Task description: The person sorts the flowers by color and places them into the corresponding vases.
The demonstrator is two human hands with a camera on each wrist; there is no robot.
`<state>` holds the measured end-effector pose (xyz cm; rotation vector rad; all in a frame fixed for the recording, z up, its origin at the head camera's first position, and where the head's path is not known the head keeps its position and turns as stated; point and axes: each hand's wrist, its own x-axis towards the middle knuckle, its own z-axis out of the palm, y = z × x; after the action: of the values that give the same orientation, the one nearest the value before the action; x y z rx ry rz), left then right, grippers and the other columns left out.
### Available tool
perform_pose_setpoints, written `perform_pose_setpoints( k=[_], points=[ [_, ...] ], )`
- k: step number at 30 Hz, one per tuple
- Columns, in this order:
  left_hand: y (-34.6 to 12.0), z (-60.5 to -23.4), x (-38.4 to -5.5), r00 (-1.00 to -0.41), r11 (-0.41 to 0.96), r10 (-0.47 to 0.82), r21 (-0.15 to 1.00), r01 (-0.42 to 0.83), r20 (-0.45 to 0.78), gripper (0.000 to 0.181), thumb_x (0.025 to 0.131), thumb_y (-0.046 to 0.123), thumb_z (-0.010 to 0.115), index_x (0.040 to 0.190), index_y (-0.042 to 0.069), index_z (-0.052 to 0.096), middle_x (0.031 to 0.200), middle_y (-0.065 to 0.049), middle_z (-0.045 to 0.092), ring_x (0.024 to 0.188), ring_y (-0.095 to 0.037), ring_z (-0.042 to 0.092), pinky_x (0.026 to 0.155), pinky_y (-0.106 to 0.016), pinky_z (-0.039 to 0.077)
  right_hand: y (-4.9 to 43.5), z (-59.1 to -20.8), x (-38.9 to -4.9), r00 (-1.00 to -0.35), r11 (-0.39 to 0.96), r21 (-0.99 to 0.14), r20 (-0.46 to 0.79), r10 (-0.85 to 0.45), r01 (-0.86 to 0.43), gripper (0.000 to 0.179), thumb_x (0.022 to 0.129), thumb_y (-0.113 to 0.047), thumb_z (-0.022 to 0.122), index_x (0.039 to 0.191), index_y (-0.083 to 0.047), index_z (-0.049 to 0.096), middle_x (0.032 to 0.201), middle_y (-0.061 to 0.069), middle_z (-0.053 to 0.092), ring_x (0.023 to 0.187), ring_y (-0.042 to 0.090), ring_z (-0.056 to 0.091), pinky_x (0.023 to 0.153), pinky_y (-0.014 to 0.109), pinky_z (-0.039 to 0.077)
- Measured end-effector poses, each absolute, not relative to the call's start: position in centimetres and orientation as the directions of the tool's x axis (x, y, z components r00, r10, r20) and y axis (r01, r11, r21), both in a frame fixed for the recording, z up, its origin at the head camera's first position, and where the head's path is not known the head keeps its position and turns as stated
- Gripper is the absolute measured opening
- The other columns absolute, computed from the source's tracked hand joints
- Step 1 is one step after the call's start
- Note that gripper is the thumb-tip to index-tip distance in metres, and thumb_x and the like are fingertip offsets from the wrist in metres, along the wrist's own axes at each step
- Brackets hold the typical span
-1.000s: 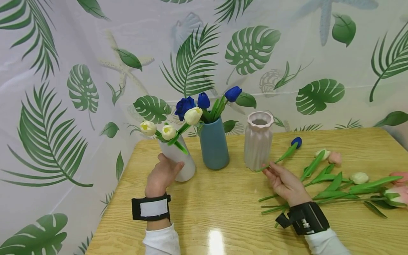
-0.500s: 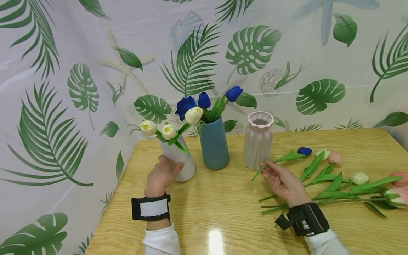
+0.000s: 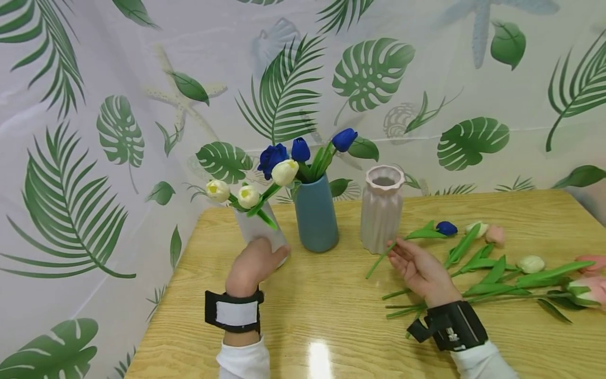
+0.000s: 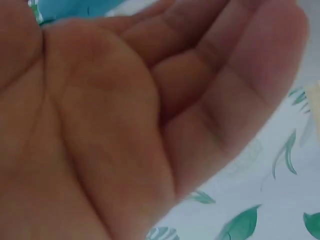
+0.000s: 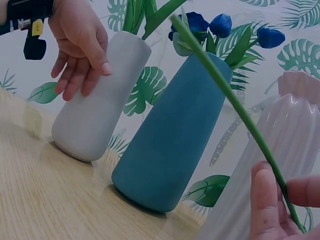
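My right hand (image 3: 421, 271) pinches the green stem of a blue tulip (image 3: 446, 228) between thumb and fingers. The tulip's head points right and its stem end sticks out to the left, in front of the pale pink fluted vase (image 3: 380, 221). My left hand (image 3: 253, 266) is at the front of the white vase (image 3: 251, 225), which holds several white tulips (image 3: 248, 196). In the right wrist view the left hand's fingers (image 5: 75, 75) are loosely extended beside the white vase, not wrapped round it. The left wrist view shows mostly the palm and relaxed fingers.
Between the other vases stands a blue vase (image 3: 316, 216) with blue flowers (image 3: 344, 140). Several loose pink and white flowers (image 3: 530, 264) lie on the right of the wooden table (image 3: 331, 305), stems pointing left. A leaf-patterned cloth (image 3: 284, 63) hangs behind.
The blue tulip has swung from slanting upward to lying nearly level, its stem end now further left and lower. The left hand has loosened from the white vase and shifted right and slightly down.
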<state>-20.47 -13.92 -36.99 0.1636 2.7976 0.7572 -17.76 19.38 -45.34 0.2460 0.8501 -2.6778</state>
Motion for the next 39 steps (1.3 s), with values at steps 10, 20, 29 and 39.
perform_pose_setpoints(
  k=[10, 20, 29, 39],
  points=[
    [-10.0, -38.4, -22.2, -0.967, 0.715, 0.231, 0.693, 0.094, -0.107, 0.071, 0.099, 0.036, 0.059, 0.146, -0.011, 0.033, 0.138, -0.03, 0.051, 0.121, -0.037, 0.057, 0.095, -0.047, 0.05, 19.1, -44.9, -17.6, -0.951, -0.721, -0.623, -0.15, -0.269, 0.302, 0.029, 0.107, -0.016, 0.045, 0.101, -0.005, 0.071, 0.086, 0.004, 0.072, 0.077, 0.008, 0.071, 0.071, 0.018, 0.055],
    [-6.8, -42.3, -25.1, -0.992, 0.557, 0.113, 0.823, 0.114, 0.062, 0.102, 0.095, 0.032, 0.068, 0.158, 0.006, -0.008, 0.161, -0.027, 0.011, 0.143, -0.043, 0.031, 0.11, -0.052, 0.036, 18.1, -43.7, -16.9, -0.985, -0.622, -0.77, -0.045, -0.169, 0.142, 0.011, 0.106, -0.012, 0.048, 0.111, -0.003, 0.049, 0.096, 0.002, 0.073, 0.075, 0.005, 0.07, 0.068, 0.017, 0.055],
    [-5.4, -43.6, -25.8, -0.993, 0.589, -0.006, 0.803, 0.093, 0.12, 0.107, 0.091, 0.046, 0.07, 0.157, 0.005, -0.003, 0.154, -0.028, 0.023, 0.109, -0.051, 0.06, 0.085, -0.054, 0.053, 16.4, -41.8, -15.5, -0.983, -0.315, -0.937, 0.112, 0.146, -0.153, 0.037, 0.099, -0.017, 0.061, 0.125, 0.001, 0.041, 0.094, -0.001, 0.076, 0.068, 0.01, 0.069, 0.064, 0.025, 0.057],
    [-5.5, -43.4, -25.9, -0.993, 0.603, 0.035, 0.79, 0.108, 0.109, 0.103, 0.091, 0.043, 0.071, 0.158, 0.004, 0.004, 0.159, -0.023, 0.023, 0.13, -0.047, 0.048, 0.101, -0.054, 0.045, 16.6, -43.8, -16.3, -0.71, -0.017, -0.732, 0.654, 0.261, -0.681, 0.028, 0.098, 0.005, 0.055, 0.123, 0.017, 0.05, 0.103, 0.022, 0.071, 0.067, 0.021, 0.067, 0.065, 0.03, 0.056]
  ],
)
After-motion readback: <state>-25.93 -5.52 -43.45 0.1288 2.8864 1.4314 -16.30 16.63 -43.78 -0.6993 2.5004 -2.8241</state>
